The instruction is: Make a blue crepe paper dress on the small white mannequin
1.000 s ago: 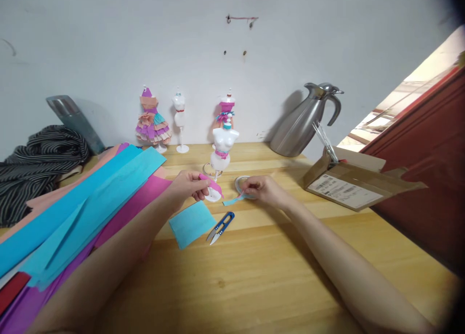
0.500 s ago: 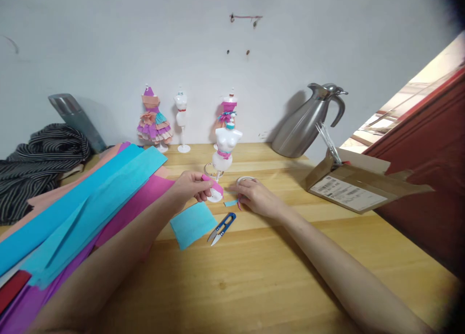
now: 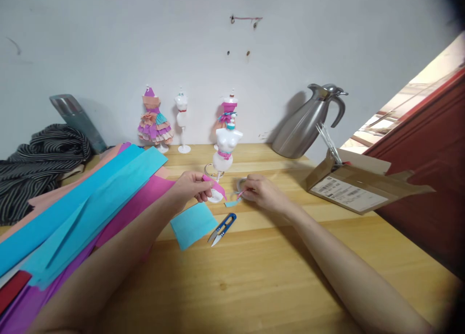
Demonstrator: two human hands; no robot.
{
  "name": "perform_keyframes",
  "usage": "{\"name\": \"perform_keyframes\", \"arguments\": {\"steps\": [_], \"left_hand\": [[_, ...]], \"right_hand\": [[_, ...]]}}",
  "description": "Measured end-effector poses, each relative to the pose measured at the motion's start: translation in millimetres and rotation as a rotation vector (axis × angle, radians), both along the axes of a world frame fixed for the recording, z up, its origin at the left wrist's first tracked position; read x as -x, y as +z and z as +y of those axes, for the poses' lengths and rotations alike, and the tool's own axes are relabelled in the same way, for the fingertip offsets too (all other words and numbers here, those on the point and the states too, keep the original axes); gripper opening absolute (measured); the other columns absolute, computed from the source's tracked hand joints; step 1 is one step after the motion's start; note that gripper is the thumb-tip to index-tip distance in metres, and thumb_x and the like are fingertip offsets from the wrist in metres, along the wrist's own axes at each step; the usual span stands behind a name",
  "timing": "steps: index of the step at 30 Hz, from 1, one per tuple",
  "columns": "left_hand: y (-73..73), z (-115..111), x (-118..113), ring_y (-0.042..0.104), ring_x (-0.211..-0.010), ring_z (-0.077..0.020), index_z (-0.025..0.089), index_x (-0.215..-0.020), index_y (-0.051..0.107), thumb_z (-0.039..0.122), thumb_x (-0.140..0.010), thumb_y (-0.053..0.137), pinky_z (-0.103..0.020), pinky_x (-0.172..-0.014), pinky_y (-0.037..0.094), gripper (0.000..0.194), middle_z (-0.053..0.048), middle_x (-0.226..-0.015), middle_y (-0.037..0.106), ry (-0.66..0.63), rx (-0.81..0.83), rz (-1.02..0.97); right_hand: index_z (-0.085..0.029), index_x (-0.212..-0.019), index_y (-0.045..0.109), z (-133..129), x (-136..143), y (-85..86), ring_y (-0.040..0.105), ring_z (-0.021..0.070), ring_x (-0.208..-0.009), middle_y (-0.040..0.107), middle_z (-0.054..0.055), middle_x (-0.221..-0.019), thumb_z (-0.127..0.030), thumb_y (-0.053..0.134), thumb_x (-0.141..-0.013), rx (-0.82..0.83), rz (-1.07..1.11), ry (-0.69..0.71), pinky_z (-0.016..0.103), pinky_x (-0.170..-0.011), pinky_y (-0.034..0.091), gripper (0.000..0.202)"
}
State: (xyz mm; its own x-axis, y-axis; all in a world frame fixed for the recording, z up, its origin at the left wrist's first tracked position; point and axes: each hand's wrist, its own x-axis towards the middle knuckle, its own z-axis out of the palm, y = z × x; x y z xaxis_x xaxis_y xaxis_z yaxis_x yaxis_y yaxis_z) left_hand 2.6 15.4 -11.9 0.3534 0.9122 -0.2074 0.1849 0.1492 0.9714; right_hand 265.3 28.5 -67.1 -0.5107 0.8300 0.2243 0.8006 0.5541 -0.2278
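Note:
My left hand (image 3: pixel 192 185) is closed on a pink crepe paper strip (image 3: pixel 217 186), held across the white base of a mini dress form (image 3: pixel 228 141). This form stands upright, with a teal band at its neck and a pink one at its waist. To the right, my right hand (image 3: pixel 259 191) pinches a small pink paper scrap (image 3: pixel 240 195). Behind those fingers is a tape roll (image 3: pixel 240 184), partly hidden. A narrow blue scrap (image 3: pixel 232 203) lies between my hands. Nearer me are a light-blue paper rectangle (image 3: pixel 194 225) and blue-handled thread snips (image 3: pixel 223 229).
Long coloured crepe sheets (image 3: pixel 90 203) cover the left side, beside a striped cloth (image 3: pixel 47 150) and a bottle (image 3: pixel 78 121). Along the wall stand a dressed form (image 3: pixel 155 118) and a bare one (image 3: pixel 181 106). A steel jug (image 3: pixel 307 121) and open cardboard box (image 3: pixel 348 184) are right.
My right hand has drawn its fingers together and lifted the small pink scrap slightly, uncovering more of the tape roll's side. My left hand holds nearly still with its strip.

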Motion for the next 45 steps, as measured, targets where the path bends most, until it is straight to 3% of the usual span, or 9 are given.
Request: {"name": "perform_keyframes", "arguments": {"steps": [4, 10, 13, 16, 22, 29, 35, 39, 45], "left_hand": [[-0.2, 0.4, -0.7, 0.052, -0.044, -0.0066, 0.013, -0.056, 0.061, 0.021, -0.073, 0.062, -0.019, -0.046, 0.04, 0.019, 0.001, -0.053, 0.06, -0.006, -0.003, 0.006], [-0.9, 0.9, -0.4, 0.052, -0.044, -0.0066, 0.012, -0.055, 0.06, 0.022, -0.072, 0.063, -0.019, -0.046, 0.04, 0.019, 0.0, -0.052, 0.06, -0.008, 0.01, -0.002], [0.8, -0.6, -0.9, 0.052, -0.044, -0.0063, 0.012, -0.056, 0.061, 0.022, -0.072, 0.062, -0.018, -0.046, 0.04, 0.019, 0.0, -0.051, 0.059, -0.005, 0.016, 0.004], [1.5, -1.6, -1.2, 0.051, -0.042, -0.006, 0.012, -0.056, 0.061, 0.021, -0.071, 0.062, -0.018, -0.045, 0.04, 0.018, 0.0, -0.051, 0.06, -0.005, 0.021, -0.006], [1.9, -2.1, -0.6, 0.051, -0.043, -0.0061, 0.012, -0.057, 0.061, 0.02, -0.072, 0.06, -0.018, -0.045, 0.04, 0.018, 0.0, -0.051, 0.06, 0.0, 0.012, -0.005], [0.0, 0.8, 0.7, 0.053, -0.044, -0.0068, 0.012, -0.057, 0.062, 0.023, -0.069, 0.064, -0.019, -0.046, 0.04, 0.016, 0.0, -0.053, 0.061, -0.002, 0.003, -0.033], [-1.2, 3.2, 4.5, 0.054, -0.049, -0.0061, 0.012, -0.063, 0.064, 0.029, -0.064, 0.069, -0.017, -0.05, 0.041, 0.017, 0.0, -0.056, 0.062, 0.013, 0.009, -0.168], [-0.8, 3.6, 5.9, 0.055, -0.052, -0.0066, 0.012, -0.064, 0.066, 0.03, -0.064, 0.069, -0.017, -0.05, 0.04, 0.019, -0.002, -0.058, 0.063, -0.014, 0.006, -0.195], [-0.4, 1.7, 4.4, 0.053, -0.05, -0.0075, 0.012, -0.06, 0.066, 0.03, -0.064, 0.068, -0.019, -0.048, 0.039, 0.018, -0.003, -0.054, 0.062, -0.033, -0.004, -0.187]], "right_hand": [[-0.015, -0.085, 0.072, 5.4, -14.7, 2.5, 0.058, 0.0191, -0.073, 0.063, 0.009, -0.082, -0.022, 0.052, -0.086, -0.008, 0.052, -0.174, 0.028, -0.066, 0.042, 0.021], [-0.02, -0.087, 0.074, 6.2, -21.4, -2.9, 0.063, 0.0168, -0.069, 0.072, 0.006, -0.08, -0.008, 0.053, -0.077, 0.123, -0.023, -0.232, 0.024, -0.063, 0.041, 0.026], [-0.02, -0.089, 0.072, 4.2, -16.1, -3.1, 0.063, 0.0182, -0.069, 0.073, 0.006, -0.077, -0.015, 0.057, -0.078, 0.112, -0.055, -0.35, 0.025, -0.059, 0.037, 0.019], [-0.019, -0.078, 0.07, 2.0, -10.5, 0.0, 0.061, 0.0175, -0.068, 0.072, 0.006, -0.077, -0.025, 0.062, -0.077, 0.102, -0.081, -0.407, 0.024, -0.057, 0.033, 0.009], [-0.019, -0.076, 0.072, 0.9, -10.2, 2.9, 0.063, 0.0182, -0.073, 0.073, 0.007, -0.085, -0.025, 0.061, -0.078, 0.101, -0.103, -0.428, 0.024, -0.058, 0.034, 0.013], [-0.02, -0.081, 0.076, 4.5, -16.5, -1.8, 0.066, 0.0179, -0.081, 0.075, 0.007, -0.09, -0.008, 0.049, -0.079, 0.146, -0.114, -0.345, 0.023, -0.068, 0.039, 0.03], [-0.017, -0.081, 0.071, 1.4, -14.0, -1.9, 0.062, 0.0193, -0.067, 0.072, 0.009, -0.075, -0.018, 0.053, -0.079, 0.095, -0.098, -0.432, 0.025, -0.057, 0.034, 0.019], [-0.017, -0.074, 0.068, 2.6, -15.6, -3.7, 0.059, 0.0178, -0.062, 0.071, 0.007, -0.072, -0.023, 0.058, -0.078, 0.093, -0.062, -0.398, 0.025, -0.054, 0.032, 0.013], [-0.019, -0.083, 0.075, 7.2, -21.7, -4.7, 0.065, 0.0167, -0.073, 0.075, 0.005, -0.084, -0.006, 0.049, -0.076, 0.154, -0.001, -0.299, 0.023, -0.067, 0.042, 0.03]]}}
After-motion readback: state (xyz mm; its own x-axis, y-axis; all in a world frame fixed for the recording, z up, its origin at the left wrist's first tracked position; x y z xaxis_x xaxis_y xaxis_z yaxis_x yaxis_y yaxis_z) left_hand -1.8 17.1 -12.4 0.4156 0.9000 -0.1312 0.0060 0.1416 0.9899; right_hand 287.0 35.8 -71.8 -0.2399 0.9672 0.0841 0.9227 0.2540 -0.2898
